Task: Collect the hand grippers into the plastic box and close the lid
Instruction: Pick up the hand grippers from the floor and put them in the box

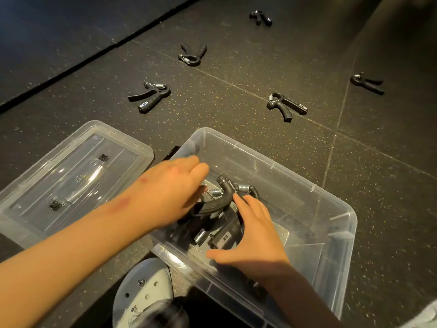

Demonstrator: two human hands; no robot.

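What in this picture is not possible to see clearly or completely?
Head view:
- Number of hand grippers in the plastic box: the left hand and right hand cover the pile.
- Whether the left hand grips the top gripper: its fingertips are hidden.
- Farthest gripper on the floor: too small for detail.
- Round metal plate: cut off by the bottom edge.
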